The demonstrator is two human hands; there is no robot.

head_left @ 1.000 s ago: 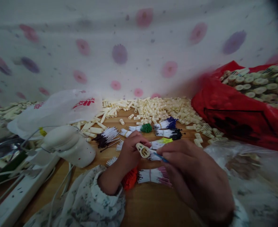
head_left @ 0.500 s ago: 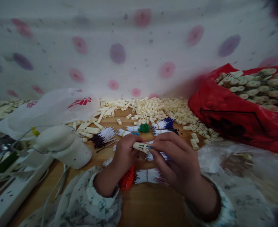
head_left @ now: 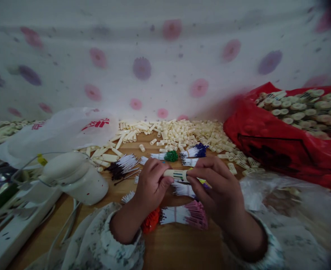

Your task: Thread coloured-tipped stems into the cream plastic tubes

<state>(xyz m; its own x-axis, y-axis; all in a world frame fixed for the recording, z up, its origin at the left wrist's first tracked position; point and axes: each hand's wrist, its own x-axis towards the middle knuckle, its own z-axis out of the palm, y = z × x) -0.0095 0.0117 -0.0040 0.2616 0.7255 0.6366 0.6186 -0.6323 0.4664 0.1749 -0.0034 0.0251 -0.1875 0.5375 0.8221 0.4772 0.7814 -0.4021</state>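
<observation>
Head view, looking down at a wooden desk [head_left: 179, 247] set against a pale cloth [head_left: 143, 45] printed with pink and purple spots. 2 bare hands meet at the centre of the picture, just above the desk, and share 1 small cream tube [head_left: 177, 174].

The tube lies level, its long axis running left to right across the view, so each end points into 1 hand. The left hand [head_left: 151, 183] is curled shut around the tube's left end, thumb below and fingers over the top, and covers more of it. The right hand [head_left: 220, 187] comes in from the other side with its fingers drawn narrow and the tips pressed to the tube's right end. Whether they also pinch a thin stick there is too blurred to tell. Neither hand is nearer: both touch the tube. Dark stripes show through slots in its bare middle.

Under the hands lie bundles of thin white sticks with coloured tips. A pink bundle [head_left: 186, 214] and an orange bundle [head_left: 151, 221] lie near the wrists. A green bundle [head_left: 168, 156], a blue bundle [head_left: 195, 151] and a dark purple bundle [head_left: 122, 167] lie beyond the knuckles. Behind those spreads a loose pile of cream tubes [head_left: 193, 132]. A red bag [head_left: 280, 150] of similar pieces sits well to the right, and a white plastic bag [head_left: 66, 131] and a white lamp [head_left: 75, 178] sit to the left.
</observation>
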